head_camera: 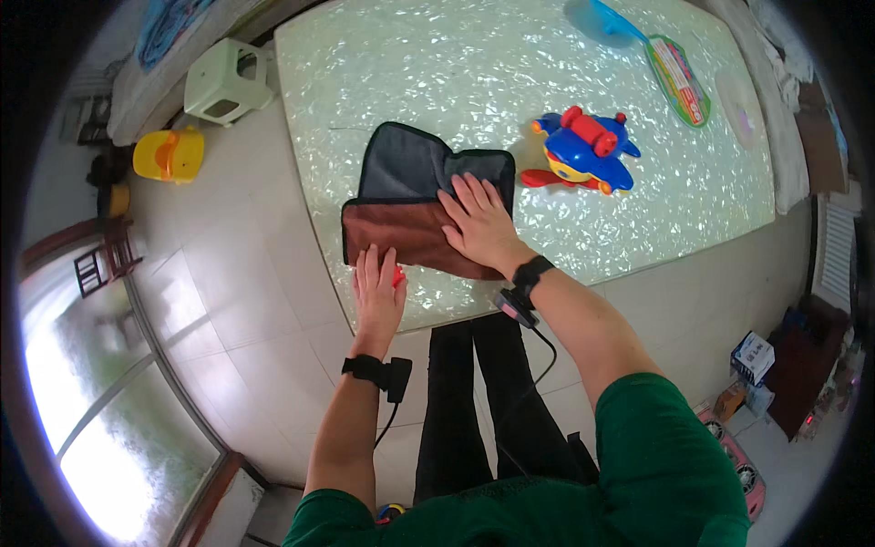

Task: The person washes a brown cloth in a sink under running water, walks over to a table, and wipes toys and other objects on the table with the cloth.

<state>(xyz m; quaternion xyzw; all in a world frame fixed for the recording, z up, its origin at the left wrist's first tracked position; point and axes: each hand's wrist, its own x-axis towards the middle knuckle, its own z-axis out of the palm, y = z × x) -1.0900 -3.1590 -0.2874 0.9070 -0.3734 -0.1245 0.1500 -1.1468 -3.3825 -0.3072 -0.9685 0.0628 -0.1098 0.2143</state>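
Observation:
A two-sided cloth, grey on one face point(403, 164) and brown on the other, lies partly folded over on the table, with dark binding along its edges. My right hand point(482, 225) rests flat on its right part, fingers spread. My left hand point(378, 301) reaches the near left edge of the brown face point(410, 229), fingertips on the cloth. A small red thing point(398, 277) shows beside the left fingers, mostly hidden by the hand. Whether that hand grips it, I cannot tell. Both wrists wear black straps with small devices.
Right of the cloth lies a blue, red and yellow toy airplane point(591, 150). Farther back are a blue plastic handle point(618, 20) and a printed card point(678, 81). The glossy table point(437, 68) has floor to its left, with a pale stool point(229, 82) and a yellow child's seat point(169, 156).

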